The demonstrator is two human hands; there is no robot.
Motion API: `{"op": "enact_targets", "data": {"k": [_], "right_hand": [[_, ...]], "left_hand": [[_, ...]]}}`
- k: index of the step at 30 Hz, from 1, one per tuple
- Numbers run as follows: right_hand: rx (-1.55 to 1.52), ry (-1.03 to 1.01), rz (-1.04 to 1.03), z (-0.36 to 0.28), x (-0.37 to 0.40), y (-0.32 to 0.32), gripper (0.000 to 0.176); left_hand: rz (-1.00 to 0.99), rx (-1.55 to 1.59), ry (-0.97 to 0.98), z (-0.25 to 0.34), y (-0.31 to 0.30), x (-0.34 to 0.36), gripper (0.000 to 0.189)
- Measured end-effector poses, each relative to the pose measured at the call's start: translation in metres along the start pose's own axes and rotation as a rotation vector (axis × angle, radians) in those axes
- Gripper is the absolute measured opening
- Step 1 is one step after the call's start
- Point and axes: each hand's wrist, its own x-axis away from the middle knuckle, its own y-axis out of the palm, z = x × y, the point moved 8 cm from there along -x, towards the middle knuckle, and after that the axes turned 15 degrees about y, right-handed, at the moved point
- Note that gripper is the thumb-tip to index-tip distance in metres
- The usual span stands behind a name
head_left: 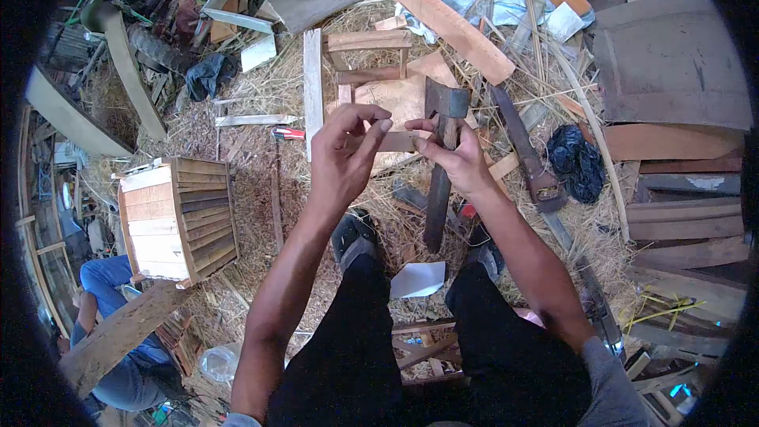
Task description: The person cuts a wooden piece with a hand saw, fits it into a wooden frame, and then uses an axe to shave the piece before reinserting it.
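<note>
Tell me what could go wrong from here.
The small wood piece between the left hand and right hand might slip, since the right hand seems to pinch only its end. The axe at the right hand could drop toward the shoes below. Loose straw might make footing slippery.

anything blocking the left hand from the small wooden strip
Nothing visible stands between the left hand and the wooden strip; the axe-like tool is off to the side, by the right hand.
</note>
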Motion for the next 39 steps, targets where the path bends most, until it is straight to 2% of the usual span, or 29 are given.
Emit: {"op": "enact_targets", "data": {"k": [3, 6, 9, 12, 15, 18, 21, 26, 28, 31, 34, 37, 39], "right_hand": [[0.007, 0.019, -0.003, 0.004, -0.002, -0.002, 0.032], [0.042, 0.023, -0.009, 0.004, -0.002, -0.003, 0.033], [-0.015, 0.013, -0.021, 0.007, -0.004, -0.002, 0.034], [-0.069, 0.015, -0.013, 0.006, -0.002, -0.001, 0.034], [-0.076, 0.025, -0.007, 0.002, 0.001, 0.001, 0.034], [-0.071, 0.003, 0.004, 0.003, 0.000, 0.000, 0.034], [-0.052, -0.004, 0.004, 0.005, -0.003, -0.002, 0.035], [-0.004, 0.101, -0.049, 0.009, -0.003, -0.001, 0.032], [-0.016, 0.068, -0.030, 0.007, -0.002, -0.001, 0.031], [-0.042, 0.008, -0.005, 0.003, -0.002, 0.001, 0.031], [-0.013, 0.035, 0.002, 0.006, -0.002, -0.001, 0.033], [-0.008, 0.023, -0.003, 0.004, -0.002, 0.000, 0.034], [-0.029, -0.002, -0.003, 0.003, -0.001, 0.000, 0.034]], "left_hand": [[0.015, 0.128, -0.164, -0.014, 0.007, 0.012, 0.010], [-0.083, 0.011, 0.051, 0.005, 0.009, 0.006, 0.009], [-0.096, -0.054, 0.192, 0.014, 0.011, 0.003, 0.009], [-0.128, 0.011, 0.006, -0.001, 0.018, 0.009, 0.007], [-0.186, -0.062, 0.053, -0.002, 0.023, 0.013, 0.008], [-0.059, 0.254, -0.033, -0.003, 0.025, 0.014, 0.009], [-0.032, 0.295, -0.133, -0.002, 0.019, 0.013, 0.009], [-0.008, 0.452, -0.131, -0.011, 0.023, 0.017, 0.005], [0.013, 0.483, -0.122, -0.013, 0.024, 0.019, 0.007], [0.055, 0.617, -0.240, -0.020, 0.026, 0.020, 0.009], [0.028, 0.651, -0.275, -0.014, 0.021, 0.013, 0.018], [0.015, 0.587, -0.308, -0.004, 0.019, 0.008, 0.043], [-0.049, 0.693, -0.377, -0.014, 0.026, 0.013, 0.053]]}}
